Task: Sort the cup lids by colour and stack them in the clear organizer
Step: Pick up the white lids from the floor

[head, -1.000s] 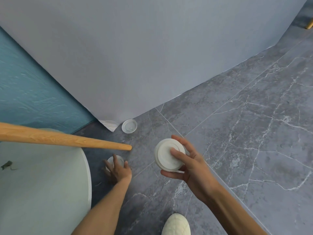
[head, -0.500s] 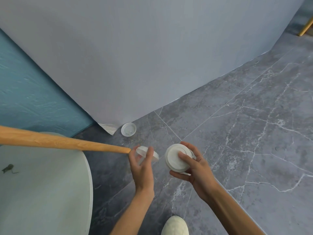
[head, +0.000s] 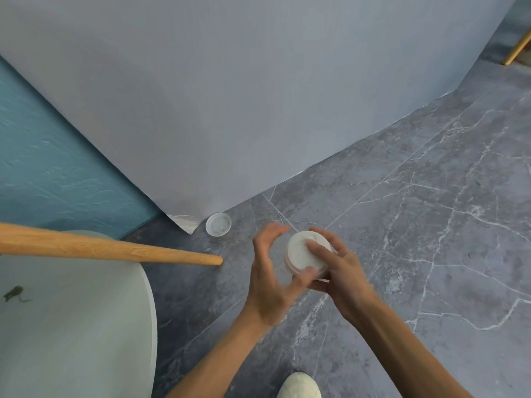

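Lids (head: 306, 251) in white sit as a small stack mid-air around 6 o'clock, right hand (head: 342, 271) curled round them, left hand (head: 268, 278) loosely spread with just its thumb on the rim. Sorting looks barely started imo: one clear lid (head: 218, 224) lies on the floor (head: 402, 225) at 11 o'clock from the stack, touching the backdrop's (head: 230, 96) edge, and no organizer in sight. Chair leg (head: 115, 249) crowds the 9 o'clock side; 3 o'clock is open tile.
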Tool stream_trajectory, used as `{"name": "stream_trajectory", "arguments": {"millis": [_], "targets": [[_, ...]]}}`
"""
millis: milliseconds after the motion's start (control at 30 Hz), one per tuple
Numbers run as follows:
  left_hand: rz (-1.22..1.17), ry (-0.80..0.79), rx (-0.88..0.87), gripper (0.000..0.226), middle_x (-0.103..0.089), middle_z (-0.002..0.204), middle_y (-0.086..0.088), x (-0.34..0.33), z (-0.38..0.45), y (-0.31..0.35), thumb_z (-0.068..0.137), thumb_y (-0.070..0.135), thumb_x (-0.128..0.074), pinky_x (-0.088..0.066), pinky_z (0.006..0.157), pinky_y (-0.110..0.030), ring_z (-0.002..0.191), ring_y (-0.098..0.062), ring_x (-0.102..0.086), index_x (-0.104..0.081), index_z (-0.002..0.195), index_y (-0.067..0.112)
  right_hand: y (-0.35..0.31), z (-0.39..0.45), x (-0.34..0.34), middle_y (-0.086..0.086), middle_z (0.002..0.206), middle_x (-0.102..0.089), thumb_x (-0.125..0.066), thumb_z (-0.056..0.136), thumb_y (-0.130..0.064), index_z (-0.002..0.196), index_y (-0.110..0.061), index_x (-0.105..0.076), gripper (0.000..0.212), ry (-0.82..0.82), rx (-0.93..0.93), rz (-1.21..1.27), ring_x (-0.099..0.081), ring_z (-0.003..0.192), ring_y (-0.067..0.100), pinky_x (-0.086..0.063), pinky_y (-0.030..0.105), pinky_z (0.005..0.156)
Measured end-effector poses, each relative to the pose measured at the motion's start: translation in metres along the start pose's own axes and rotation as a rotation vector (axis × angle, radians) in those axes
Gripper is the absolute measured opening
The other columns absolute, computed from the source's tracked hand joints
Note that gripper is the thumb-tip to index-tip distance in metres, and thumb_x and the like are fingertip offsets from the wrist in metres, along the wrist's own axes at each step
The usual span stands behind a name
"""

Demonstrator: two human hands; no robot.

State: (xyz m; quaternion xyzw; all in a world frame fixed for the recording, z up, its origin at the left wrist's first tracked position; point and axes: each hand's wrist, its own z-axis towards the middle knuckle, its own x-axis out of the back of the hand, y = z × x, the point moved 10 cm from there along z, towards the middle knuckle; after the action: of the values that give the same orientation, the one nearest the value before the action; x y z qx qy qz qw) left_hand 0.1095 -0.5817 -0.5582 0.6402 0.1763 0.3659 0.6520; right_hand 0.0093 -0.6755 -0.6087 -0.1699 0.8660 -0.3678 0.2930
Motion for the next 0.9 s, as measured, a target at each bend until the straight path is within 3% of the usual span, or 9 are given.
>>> {"name": "stream_trajectory", "arguments": {"millis": [67, 167, 233, 300, 433, 600, 767, 833, 900], "targets": [[-0.053, 0.139, 0.137, 0.064, -0.048, 0.146, 0.011, 0.007, 0.015, -0.039, 0.088, 0.051, -0.061, -0.035, 0.114, -0.026, 0.139, -0.008, -0.045, -0.036, 0.143, 0.030, 0.000, 0.003, 0.010, 0.016, 0.119, -0.069, -0.067, 0.095, -0.016, 0.122, -0.023, -0.068, 0.029, 0.033, 0.010, -0.001, -0.071, 0.096, 0.031, -0.062, 0.043, 0.067], [0.311, 0.270, 0.326, 0.061, -0.047, 0.149, 0.002, 0.030, 0.043, -0.120, 0.094, 0.056, -0.047, -0.035, 0.114, -0.042, 0.140, -0.019, -0.042, -0.040, 0.146, 0.026, 0.005, 0.004, 0.017, 0.014, 0.120, -0.068, -0.068, 0.095, -0.018, 0.121, -0.025, -0.069, 0.028, 0.031, 0.009, -0.011, -0.072, 0.098, 0.032, -0.062, 0.045, 0.069], [0.686, 0.153, 0.360, 0.056, -0.039, 0.157, -0.008, 0.040, 0.063, -0.169, 0.101, 0.041, -0.047, -0.027, 0.118, -0.047, 0.146, -0.030, -0.034, -0.038, 0.151, 0.017, 0.011, 0.003, 0.020, 0.012, 0.117, -0.070, -0.067, 0.094, -0.018, 0.121, -0.025, -0.070, 0.028, 0.014, 0.002, -0.009, -0.072, 0.095, 0.030, -0.063, 0.046, 0.069], [0.969, 0.010, 0.429, 0.055, -0.022, 0.167, -0.008, 0.055, 0.073, -0.213, 0.106, 0.032, -0.043, -0.015, 0.125, -0.045, 0.155, -0.029, -0.015, -0.029, 0.157, 0.015, 0.017, 0.001, 0.021, 0.011, 0.116, -0.071, -0.067, 0.095, -0.019, 0.121, -0.026, -0.070, 0.028, -0.002, -0.007, -0.001, -0.073, 0.095, 0.030, -0.063, 0.048, 0.071], [1.284, -0.174, 0.487, 0.052, -0.005, 0.171, -0.006, 0.076, 0.085, -0.256, 0.107, 0.027, -0.040, -0.004, 0.128, -0.043, 0.158, -0.026, 0.001, -0.026, 0.156, 0.019, 0.030, 0.004, 0.017, 0.010, 0.114, -0.072, -0.067, 0.094, -0.020, 0.120, -0.027, -0.071, 0.028, -0.036, -0.025, -0.006, -0.073, 0.094, 0.030, -0.063, 0.048, 0.072], [1.236, -0.189, 0.545, 0.055, -0.009, 0.170, -0.009, 0.074, 0.095, -0.272, 0.102, 0.019, -0.048, -0.004, 0.127, -0.043, 0.158, -0.027, -0.004, -0.029, 0.153, 0.017, 0.044, 0.014, 0.010, 0.009, 0.114, -0.072, -0.067, 0.093, -0.020, 0.121, -0.026, -0.071, 0.029, -0.051, -0.051, -0.001, -0.074, 0.090, 0.027, -0.063, 0.050, 0.073], [1.235, -0.160, 0.437, 0.055, -0.027, 0.165, -0.007, 0.077, 0.095, -0.264, 0.103, 0.019, -0.053, -0.013, 0.126, -0.042, 0.156, -0.026, -0.017, -0.033, 0.153, 0.012, 0.050, 0.015, 0.002, 0.010, 0.118, -0.071, -0.067, 0.093, -0.021, 0.122, -0.026, -0.070, 0.029, -0.063, -0.070, 0.008, -0.074, 0.094, 0.030, -0.063, 0.048, 0.073], [1.114, -0.067, 0.330, 0.044, -0.046, 0.153, -0.012, 0.073, 0.090, -0.244, 0.101, 0.010, -0.056, -0.028, 0.120, -0.044, 0.147, -0.033, -0.035, -0.047, 0.144, 0.008, 0.048, 0.013, -0.001, 0.011, 0.118, -0.071, -0.067, 0.094, -0.021, 0.123, -0.026, -0.070, 0.029, -0.065, -0.067, 0.010, -0.073, 0.095, 0.030, -0.063, 0.048, 0.074], [0.926, 0.088, 0.270, 0.031, -0.063, 0.131, -0.013, 0.073, 0.083, -0.215, 0.097, 0.009, -0.064, -0.046, 0.100, -0.047, 0.123, -0.036, -0.058, -0.063, 0.128, 0.008, 0.045, 0.008, 0.000, 0.010, 0.118, -0.071, -0.067, 0.094, -0.021, 0.122, -0.027, -0.070, 0.029, -0.057, -0.062, 0.015, -0.073, 0.095, 0.030, -0.063, 0.048, 0.074]]}}
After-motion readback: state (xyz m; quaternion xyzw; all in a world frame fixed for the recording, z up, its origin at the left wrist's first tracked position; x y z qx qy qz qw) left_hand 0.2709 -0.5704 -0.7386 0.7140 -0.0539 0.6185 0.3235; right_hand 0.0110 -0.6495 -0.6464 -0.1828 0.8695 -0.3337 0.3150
